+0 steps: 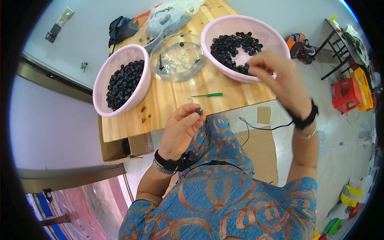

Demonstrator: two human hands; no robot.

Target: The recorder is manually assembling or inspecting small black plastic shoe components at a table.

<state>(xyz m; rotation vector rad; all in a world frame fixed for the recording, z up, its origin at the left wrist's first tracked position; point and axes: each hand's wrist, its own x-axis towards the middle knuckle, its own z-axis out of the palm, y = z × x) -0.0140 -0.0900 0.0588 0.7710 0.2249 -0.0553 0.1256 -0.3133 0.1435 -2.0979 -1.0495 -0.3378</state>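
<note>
My left hand point(182, 127) is in front of the table edge, thumb and fingers pinching a small round black plastic cap point(199, 111) with a lighter spot on it. My right hand point(280, 78), a little blurred, reaches over the near rim of the right pink basket point(276, 34). Its thumb and forefinger come together beside small black ring-shaped parts point(234, 48); whether one is between the fingertips cannot be made out. The left pink basket point(143, 86) holds a heap of black caps point(125, 85). A green-handled screwdriver point(214, 95) lies on the table between the hands.
On the wooden table point(168, 100) stands a clear round tray point(178, 74) with small pieces in it. Behind it are another clear container point(146, 38), plastic bags point(172, 16) and a dark bag point(121, 30). A red stool point(346, 94) is on the right; a black cable point(268, 128) hangs below.
</note>
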